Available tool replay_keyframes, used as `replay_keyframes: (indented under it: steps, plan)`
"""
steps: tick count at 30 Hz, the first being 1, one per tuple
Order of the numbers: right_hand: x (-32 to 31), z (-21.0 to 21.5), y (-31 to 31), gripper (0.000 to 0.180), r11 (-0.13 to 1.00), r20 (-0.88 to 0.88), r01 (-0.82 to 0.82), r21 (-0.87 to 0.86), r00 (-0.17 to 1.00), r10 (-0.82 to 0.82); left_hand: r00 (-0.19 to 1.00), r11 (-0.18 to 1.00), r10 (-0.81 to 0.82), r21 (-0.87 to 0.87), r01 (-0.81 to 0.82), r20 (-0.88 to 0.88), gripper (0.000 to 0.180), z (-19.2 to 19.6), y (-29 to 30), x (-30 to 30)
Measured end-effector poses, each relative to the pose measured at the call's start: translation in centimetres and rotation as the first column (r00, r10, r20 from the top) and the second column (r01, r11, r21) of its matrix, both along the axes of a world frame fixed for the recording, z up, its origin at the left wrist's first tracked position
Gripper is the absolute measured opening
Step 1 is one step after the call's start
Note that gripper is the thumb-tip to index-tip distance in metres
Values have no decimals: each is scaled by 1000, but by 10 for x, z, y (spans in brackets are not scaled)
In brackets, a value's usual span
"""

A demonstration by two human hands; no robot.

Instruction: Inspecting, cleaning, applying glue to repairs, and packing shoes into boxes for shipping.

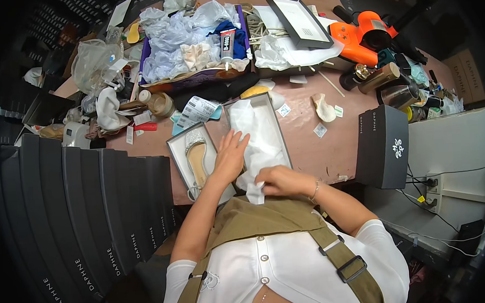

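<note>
A shoe box (278, 129) with grey outside walls lies in front of me, with white tissue paper (261, 145) spread inside it. To its left is a shallow white tray or lid (179, 149) with grey edges. In it lies a flat shoe (197, 159) with a glittery silver toe and a tan insole. My left hand (230, 156) rests with outstretched fingers at the tissue's left edge, between the two box parts. At the box's near end my right hand (282, 180) pinches a crumpled end of the tissue paper.
Dark shoe boxes (87, 214) are stacked at the left; another dark box (382, 147) stands right. Behind are a bin of crumpled paper (171, 40) holding a glue tube (227, 45), an orange tool (357, 36) and brown bottles (378, 78). Small tags and a cream pad (323, 108) dot the table.
</note>
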State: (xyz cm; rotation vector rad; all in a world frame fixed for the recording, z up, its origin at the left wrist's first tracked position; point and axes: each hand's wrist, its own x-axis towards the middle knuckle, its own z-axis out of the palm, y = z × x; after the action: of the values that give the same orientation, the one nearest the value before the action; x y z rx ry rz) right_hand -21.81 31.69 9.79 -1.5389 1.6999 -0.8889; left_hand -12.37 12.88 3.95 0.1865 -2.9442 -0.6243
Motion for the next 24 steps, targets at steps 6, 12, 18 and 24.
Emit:
replay_keyframes:
  steps: [6, 12, 18, 24]
  plan:
    - [-98, 37, 38, 21, 824, -359, 557, -109, 751, -555, 890, 975, -155, -79, 208, 429, 33, -21, 40, -64]
    - [-119, -60, 62, 27, 741, -411, 648, -179, 635, -654, 964, 984, -174, 17, 175, 203, 11, -36, 42, -45]
    - [-119, -40, 52, 45, 750, -816, 596, -287, 257, -517, 852, 828, 513, 324, -457, -108, 9, 53, -11, 71]
    - [-41, -53, -34, 41, 902, -305, 346, 258, 915, -264, 640, 634, 766, 104, -767, 55, 8, 9, -49, 193]
